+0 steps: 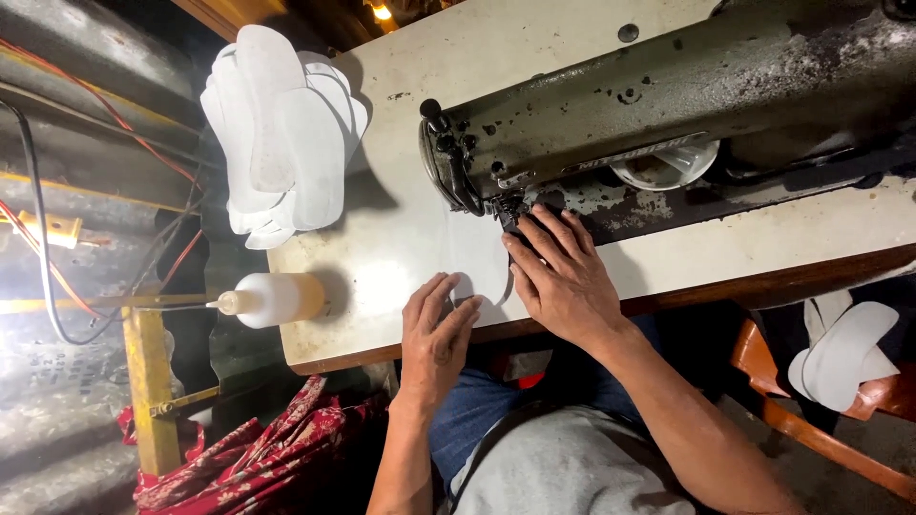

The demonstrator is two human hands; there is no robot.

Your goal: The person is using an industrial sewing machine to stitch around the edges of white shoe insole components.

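A single head-worn camera looks steeply down, at close range, onto the tabletop point(401, 257); the sewing machine point(668, 95) fills the frame's upper right.

Pretty dim room overall, with one warm bulb point(383, 11) glowing at the top edge. The white table top point(401, 238) catches most of the light and nearly blows out near the plastic bottle point(272, 298). The stack of white cut pieces point(281, 133) throws a hard dark shadow to its right (so light comes from the left). There's harsh glare on the far left wall, and the corners drop to black. Focus is decent in the middle, softer and stretched toward the edges.
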